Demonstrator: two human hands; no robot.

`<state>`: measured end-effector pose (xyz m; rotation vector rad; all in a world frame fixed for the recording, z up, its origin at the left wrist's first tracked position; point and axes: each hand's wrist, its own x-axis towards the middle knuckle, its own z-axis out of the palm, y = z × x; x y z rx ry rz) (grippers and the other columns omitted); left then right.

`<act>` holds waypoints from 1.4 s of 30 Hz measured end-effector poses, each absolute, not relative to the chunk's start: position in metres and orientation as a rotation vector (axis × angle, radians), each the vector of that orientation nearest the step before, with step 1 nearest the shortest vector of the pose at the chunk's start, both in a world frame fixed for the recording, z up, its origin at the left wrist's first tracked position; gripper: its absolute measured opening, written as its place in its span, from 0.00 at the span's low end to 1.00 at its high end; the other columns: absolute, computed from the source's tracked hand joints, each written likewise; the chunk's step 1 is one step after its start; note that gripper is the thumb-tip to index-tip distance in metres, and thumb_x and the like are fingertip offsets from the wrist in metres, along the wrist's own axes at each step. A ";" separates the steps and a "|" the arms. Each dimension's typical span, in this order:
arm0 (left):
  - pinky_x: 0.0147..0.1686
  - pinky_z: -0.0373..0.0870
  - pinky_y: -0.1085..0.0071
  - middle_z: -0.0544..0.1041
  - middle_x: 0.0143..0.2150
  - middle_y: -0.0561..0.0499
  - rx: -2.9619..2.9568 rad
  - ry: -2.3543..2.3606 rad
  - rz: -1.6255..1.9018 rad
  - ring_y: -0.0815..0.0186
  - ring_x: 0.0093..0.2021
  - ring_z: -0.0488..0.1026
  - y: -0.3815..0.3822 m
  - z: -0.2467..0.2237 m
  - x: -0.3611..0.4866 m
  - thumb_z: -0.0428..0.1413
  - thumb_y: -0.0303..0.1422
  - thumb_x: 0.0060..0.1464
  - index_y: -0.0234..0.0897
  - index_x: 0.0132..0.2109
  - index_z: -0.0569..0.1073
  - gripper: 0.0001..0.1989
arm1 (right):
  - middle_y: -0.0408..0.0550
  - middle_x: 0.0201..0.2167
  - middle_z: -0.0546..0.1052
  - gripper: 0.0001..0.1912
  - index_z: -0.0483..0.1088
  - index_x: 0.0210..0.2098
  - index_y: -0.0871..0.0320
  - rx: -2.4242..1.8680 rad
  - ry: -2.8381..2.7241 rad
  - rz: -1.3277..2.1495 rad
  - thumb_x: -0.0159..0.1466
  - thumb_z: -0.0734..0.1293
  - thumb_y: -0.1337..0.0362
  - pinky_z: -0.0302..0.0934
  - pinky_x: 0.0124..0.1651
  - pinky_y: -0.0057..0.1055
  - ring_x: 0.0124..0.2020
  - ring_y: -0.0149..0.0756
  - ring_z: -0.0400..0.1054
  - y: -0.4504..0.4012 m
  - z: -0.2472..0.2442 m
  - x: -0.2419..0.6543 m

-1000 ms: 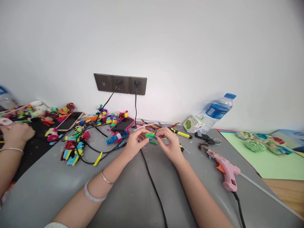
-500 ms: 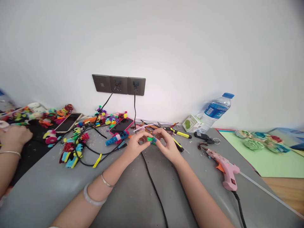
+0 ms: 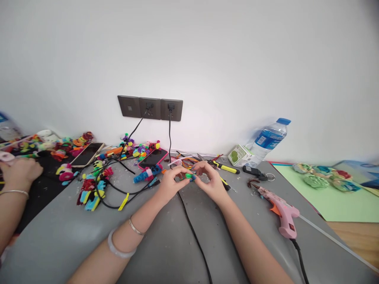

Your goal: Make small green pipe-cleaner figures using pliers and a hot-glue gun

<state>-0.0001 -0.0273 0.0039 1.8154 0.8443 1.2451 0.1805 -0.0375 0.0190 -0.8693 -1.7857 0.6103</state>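
Between my two hands, above the grey table (image 3: 166,240), is a small green piece (image 3: 188,176) that looks like bent pipe cleaner, with some blue at its right end. My left hand (image 3: 171,184) pinches it with thumb and fingertips from the left. From the right, my right hand (image 3: 209,182) closes its thumb and fingers at the blue end. The fingers cover much of the piece. Behind my hands lie loose pipe cleaners (image 3: 189,161) and yellow-black pliers (image 3: 226,168). A blue pipe-cleaner figure (image 3: 145,175) lies left of my left hand.
A pink glue gun (image 3: 286,215) lies at right, its cord trailing forward. Near the wall stand a water bottle (image 3: 268,142) and a small box (image 3: 238,155). Black cables (image 3: 192,232) cross the table. A co-worker's hand (image 3: 22,173) is at far left.
The whole view has shifted slightly. My hands keep the small green piece pinched between them, with only small finger movements. The co-worker's hand is in nearly the same place.
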 end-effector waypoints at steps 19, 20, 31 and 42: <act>0.32 0.73 0.72 0.81 0.48 0.44 1.745 0.876 1.199 0.63 0.40 0.76 -0.027 0.005 0.002 0.57 0.30 0.53 0.35 0.46 0.79 0.13 | 0.45 0.30 0.70 0.13 0.63 0.33 0.55 -0.861 -1.433 0.549 0.69 0.60 0.53 0.60 0.34 0.32 0.28 0.32 0.63 -0.034 0.020 0.187; 0.32 0.73 0.72 0.81 0.48 0.44 1.734 0.877 1.185 0.63 0.40 0.76 -0.026 0.004 0.001 0.57 0.30 0.53 0.34 0.46 0.79 0.14 | 0.45 0.30 0.70 0.14 0.64 0.33 0.55 -0.897 -1.411 0.545 0.68 0.61 0.52 0.60 0.34 0.32 0.28 0.32 0.63 -0.034 0.023 0.189; 0.37 0.76 0.68 0.80 0.42 0.44 1.547 0.825 1.263 0.60 0.42 0.77 -0.019 -0.002 0.000 0.59 0.33 0.49 0.33 0.42 0.77 0.12 | 0.45 0.24 0.71 0.14 0.67 0.33 0.54 -1.657 -1.007 0.244 0.59 0.65 0.49 0.58 0.26 0.33 0.23 0.38 0.65 -0.143 0.034 0.310; 0.35 0.74 0.72 0.78 0.40 0.43 1.486 0.857 1.289 0.62 0.42 0.77 -0.013 -0.009 -0.001 0.60 0.32 0.47 0.32 0.40 0.74 0.12 | 0.55 0.23 0.78 0.23 0.71 0.20 0.52 -2.298 -1.018 0.186 0.53 0.64 0.40 0.57 0.23 0.39 0.23 0.52 0.70 -0.184 -0.014 0.358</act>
